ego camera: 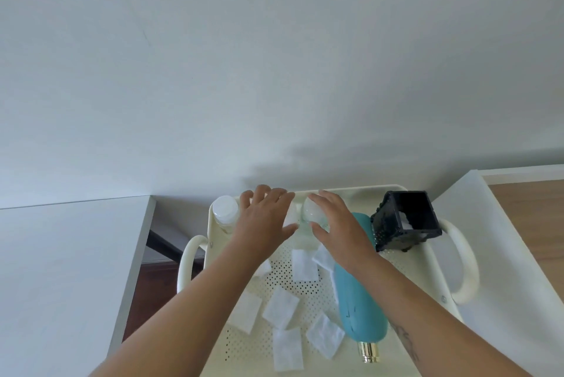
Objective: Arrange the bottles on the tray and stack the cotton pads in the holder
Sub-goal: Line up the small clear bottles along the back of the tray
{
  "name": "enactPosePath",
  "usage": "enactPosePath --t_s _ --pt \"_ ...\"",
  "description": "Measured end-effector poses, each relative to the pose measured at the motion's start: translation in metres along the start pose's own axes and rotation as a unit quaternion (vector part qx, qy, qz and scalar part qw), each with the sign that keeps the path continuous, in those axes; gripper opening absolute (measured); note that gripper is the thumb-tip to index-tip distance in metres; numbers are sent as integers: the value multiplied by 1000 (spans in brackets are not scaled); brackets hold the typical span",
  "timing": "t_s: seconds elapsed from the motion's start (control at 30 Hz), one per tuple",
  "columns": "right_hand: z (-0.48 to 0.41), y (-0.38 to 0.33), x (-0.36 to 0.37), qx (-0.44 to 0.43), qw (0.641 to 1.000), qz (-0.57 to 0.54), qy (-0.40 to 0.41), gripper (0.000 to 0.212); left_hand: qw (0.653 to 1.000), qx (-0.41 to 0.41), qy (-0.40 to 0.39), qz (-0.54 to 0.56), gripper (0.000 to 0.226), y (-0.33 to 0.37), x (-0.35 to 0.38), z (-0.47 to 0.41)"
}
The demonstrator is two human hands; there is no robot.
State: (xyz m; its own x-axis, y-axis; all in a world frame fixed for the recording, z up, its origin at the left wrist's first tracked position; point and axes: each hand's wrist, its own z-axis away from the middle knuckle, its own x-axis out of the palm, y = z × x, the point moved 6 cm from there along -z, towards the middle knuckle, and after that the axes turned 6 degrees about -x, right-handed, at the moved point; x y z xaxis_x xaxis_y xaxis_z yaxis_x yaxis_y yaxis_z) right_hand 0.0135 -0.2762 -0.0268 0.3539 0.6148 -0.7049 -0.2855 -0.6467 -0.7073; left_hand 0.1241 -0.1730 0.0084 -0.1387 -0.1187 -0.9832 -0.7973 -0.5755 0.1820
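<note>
Plain white wall behind, with a cream perforated tray [427, 257] sitting in front of it and white furniture on both sides. Left hand [265, 218] and right hand [334, 219] are both open, fingers spread, closing in on a clear bottle [308, 212] standing between them at the far edge; neither looks wrapped around it yet. Another clear bottle [225, 212] stands just left of the left hand. A teal bottle [358, 300] lies on its side under the right forearm, gold cap toward the person. The black holder [406, 219] is just right of the right hand, tipped over. Cotton pads [280, 306] are scattered below the hands. I'd guess the clear bottle is smooth and slippery, so grab it around the body; the pads are soft and light, so pinch them by an edge.
</note>
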Motion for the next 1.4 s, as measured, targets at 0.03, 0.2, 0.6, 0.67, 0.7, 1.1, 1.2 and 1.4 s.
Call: enactPosePath --t_s 0.03,0.2,0.6,0.67,0.7,1.1,1.2,1.4 --pt "1 3 1 5 1000 -6 -1 56 1000 0 -10 -11 60 -4 0 -1" --pt "4 12 3 21 998 -43 28 56 1000 5 -19 -17 56 -13 0 -8" --pt "-5 15 9 11 992 -115 58 52 1000 0 -17 24 56 -16 0 -12" --pt "-5 16 9 13 991 -120 60 52 999 -3 -15 32 57 -17 1 -10" --pt "-5 16 9 14 991 -121 59 53 999 -2 -13 36 57 -17 1 -9" --pt "0 15 10 21 989 -123 85 51 998 -9 2 63 57 -21 4 0" --pt "3 12 8 27 988 -127 82 53 998 -3 0 59 57 -17 5 1" --pt "49 6 -13 61 984 -114 126 43 994 41 41 89 49 15 -1 9"
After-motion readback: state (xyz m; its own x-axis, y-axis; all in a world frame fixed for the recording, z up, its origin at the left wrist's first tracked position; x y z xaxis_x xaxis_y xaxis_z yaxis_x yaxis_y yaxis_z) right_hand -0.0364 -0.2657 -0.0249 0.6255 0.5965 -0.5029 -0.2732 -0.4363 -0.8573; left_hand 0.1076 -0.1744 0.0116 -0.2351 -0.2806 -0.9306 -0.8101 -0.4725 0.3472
